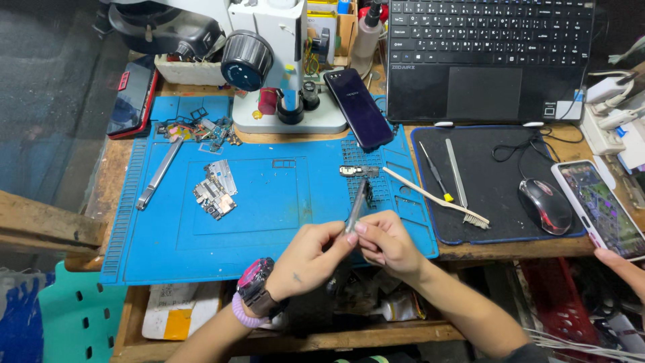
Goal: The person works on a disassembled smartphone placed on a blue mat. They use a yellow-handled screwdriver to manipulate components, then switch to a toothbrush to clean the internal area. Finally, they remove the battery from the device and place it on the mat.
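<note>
My left hand [310, 259] and my right hand [385, 243] meet over the near edge of the blue work mat [161, 235]. Together they pinch a thin metal tweezers-like tool [357, 206] that points up and away from me. My left wrist wears a pink and black watch [254, 281]. A small metal part [358, 171] lies on the mat just beyond the tool tip. Circuit board pieces [216, 189] lie left of centre on the mat.
A microscope base [289, 101] and a dark phone [358, 107] stand at the back. A laptop [489, 60], black pad [500, 202] with brush [437, 197], tools and mouse [545, 205] lie right. Another person's hand [621, 265] holds a lit phone [600, 207].
</note>
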